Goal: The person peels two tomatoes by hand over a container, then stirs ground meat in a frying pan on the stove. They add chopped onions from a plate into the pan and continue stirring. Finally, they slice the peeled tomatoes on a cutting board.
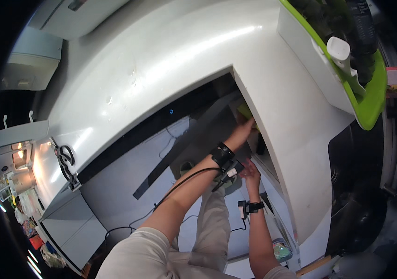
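My left hand reaches in under the edge of the white countertop. Its fingertips are hidden there, against a yellow-green item that shows only in part; whether I grip it or only touch it is unclear. Lower down, my right hand hovers with its fingers apart and nothing visible in them, near an open drawer or cabinet below the counter. Both wrists wear black straps with small cabled modules. Behind my left hand lies a glossy black appliance front with a lit blue power symbol.
Black-handled scissors lie at the counter's left end. A white holder with a green rim stands at upper right, with a white-handled utensil inside. Beyond the right counter strip is a black cooktop. Grey cabinet fronts stand at lower left.
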`<action>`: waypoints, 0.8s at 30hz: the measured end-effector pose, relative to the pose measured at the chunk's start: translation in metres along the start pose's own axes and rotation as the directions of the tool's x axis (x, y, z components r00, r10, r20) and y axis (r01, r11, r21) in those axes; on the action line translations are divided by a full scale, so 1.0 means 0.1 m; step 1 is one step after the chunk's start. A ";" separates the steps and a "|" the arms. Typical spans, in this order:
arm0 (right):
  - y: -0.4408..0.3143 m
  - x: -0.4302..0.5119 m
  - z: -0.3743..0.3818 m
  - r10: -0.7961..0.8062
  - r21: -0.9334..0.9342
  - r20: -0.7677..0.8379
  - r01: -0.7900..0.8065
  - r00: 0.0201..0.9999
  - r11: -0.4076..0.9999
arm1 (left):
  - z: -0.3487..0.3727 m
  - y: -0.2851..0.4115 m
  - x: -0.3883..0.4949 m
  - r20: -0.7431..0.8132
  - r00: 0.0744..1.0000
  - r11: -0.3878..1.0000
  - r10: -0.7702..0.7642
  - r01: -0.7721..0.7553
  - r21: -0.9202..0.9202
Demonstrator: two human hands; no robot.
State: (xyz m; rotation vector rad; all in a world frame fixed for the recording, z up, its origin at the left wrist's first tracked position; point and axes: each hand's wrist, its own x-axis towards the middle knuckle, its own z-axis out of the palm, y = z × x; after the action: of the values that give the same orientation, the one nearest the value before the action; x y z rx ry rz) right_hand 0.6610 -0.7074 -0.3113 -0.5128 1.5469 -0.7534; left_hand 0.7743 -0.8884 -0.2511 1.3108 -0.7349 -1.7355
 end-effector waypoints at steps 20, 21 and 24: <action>0.04 -0.40 -0.07 0.075 0.060 0.129 -0.084 0.989 0.995 | 0.08 -0.49 0.95 0.182 0.980 0.979 0.076 -0.108 0.171; 0.04 -0.42 -0.06 0.068 0.050 0.126 -0.074 0.990 0.996 | 0.10 -0.48 0.97 0.177 0.982 0.976 0.072 -0.106 0.189; 0.06 -0.45 -0.04 0.060 0.058 0.141 -0.069 0.988 0.996 | 0.11 -0.44 0.97 0.168 0.984 0.964 0.066 -0.106 0.243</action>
State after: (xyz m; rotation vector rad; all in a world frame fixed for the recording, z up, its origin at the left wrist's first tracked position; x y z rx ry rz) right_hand 0.6633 -0.6704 -0.2846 -0.4568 1.3995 -0.6994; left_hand 0.7408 -0.9514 -0.3311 1.2940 -1.1178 -1.7318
